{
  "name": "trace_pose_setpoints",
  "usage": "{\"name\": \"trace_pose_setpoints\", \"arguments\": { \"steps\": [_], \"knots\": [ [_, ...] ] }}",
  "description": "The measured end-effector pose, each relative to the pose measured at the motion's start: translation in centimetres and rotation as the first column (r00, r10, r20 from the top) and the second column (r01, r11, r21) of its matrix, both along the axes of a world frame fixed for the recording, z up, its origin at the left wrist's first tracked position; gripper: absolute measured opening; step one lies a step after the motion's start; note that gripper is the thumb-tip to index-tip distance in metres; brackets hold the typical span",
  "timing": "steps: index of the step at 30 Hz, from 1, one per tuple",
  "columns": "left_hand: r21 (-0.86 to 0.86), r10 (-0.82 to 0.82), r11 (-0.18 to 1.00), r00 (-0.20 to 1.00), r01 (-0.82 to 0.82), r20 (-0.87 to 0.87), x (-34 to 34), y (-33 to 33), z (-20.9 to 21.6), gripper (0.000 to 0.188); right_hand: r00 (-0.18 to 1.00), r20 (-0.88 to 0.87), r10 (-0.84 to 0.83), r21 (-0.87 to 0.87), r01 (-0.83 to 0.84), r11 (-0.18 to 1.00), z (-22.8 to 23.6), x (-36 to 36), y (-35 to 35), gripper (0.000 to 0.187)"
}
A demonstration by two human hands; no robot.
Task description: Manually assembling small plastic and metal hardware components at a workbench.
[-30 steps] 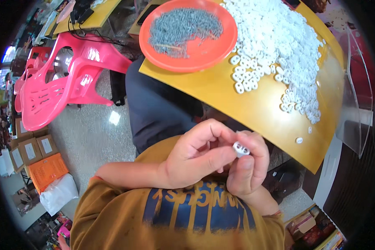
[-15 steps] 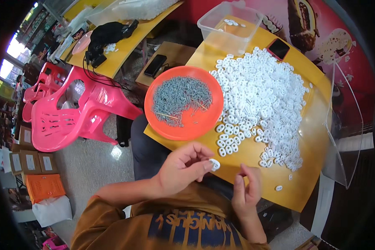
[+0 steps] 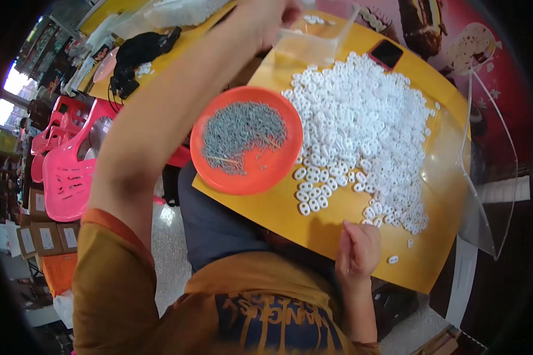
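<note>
My left arm stretches up across the view, and my left hand [image 3: 273, 21] is at the top edge over the rim of a clear plastic bin [image 3: 308, 50]. The frame cuts that hand off, so its grip cannot be made out. Over the table's near edge is my right hand [image 3: 359, 248], its fingers curled together; whatever they may hold is hidden. A large heap of small white oval plastic pieces [image 3: 361, 118], each with two holes, covers the middle of the table. Beside it, an orange-red round tray [image 3: 260, 180] holds a pile of small grey screws [image 3: 243, 130].
The yellow table [image 3: 331, 236] carries a phone [image 3: 387, 54] at the back and a stray white piece [image 3: 393, 260] near its front right. A clear plastic sheet [image 3: 485, 195] stands at the right. Pink chairs [image 3: 68, 177] and cardboard boxes [image 3: 46, 238] are at the left.
My left hand, which held a white oval piece in front of me, has swung up and away to the clear bin. My right hand has shifted slightly, its fingers more curled.
</note>
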State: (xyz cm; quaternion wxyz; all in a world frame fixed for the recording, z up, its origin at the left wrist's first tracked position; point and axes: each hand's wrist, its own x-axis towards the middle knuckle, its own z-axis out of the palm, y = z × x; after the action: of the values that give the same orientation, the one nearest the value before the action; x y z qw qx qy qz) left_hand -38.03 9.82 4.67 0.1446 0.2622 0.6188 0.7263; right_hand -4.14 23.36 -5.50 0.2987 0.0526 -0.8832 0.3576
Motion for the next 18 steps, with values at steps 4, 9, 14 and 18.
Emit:
{"name": "trace_pose_setpoints", "arguments": {
  "steps": [4,9,14,18],
  "knots": [
    [0.100,0.299,0.945,0.945,-0.313,0.137,0.9,4.0,-0.1,0.006,1.000,-0.022,-0.021,-0.027,0.021,0.999,-0.8,0.3,0.6,0.028],
    [-0.482,-0.014,0.871,0.974,-0.100,-0.227,13.7,1.2,-2.8,0.014,1.000,-0.017,0.016,-0.020,-0.017,1.000,-0.6,0.2,1.1,0.039],
    [-0.575,-0.361,0.809,0.671,-0.120,-0.648,17.5,0.5,-5.6,0.019,0.992,-0.062,0.110,-0.064,-0.114,0.991,-0.5,-0.1,0.9,0.030],
    [-0.655,-0.482,0.751,0.606,-0.086,-0.632,18.2,2.3,-6.1,0.021,0.994,-0.086,0.071,-0.082,-0.078,0.994,-0.6,0.2,1.0,0.030]
  ]
}}
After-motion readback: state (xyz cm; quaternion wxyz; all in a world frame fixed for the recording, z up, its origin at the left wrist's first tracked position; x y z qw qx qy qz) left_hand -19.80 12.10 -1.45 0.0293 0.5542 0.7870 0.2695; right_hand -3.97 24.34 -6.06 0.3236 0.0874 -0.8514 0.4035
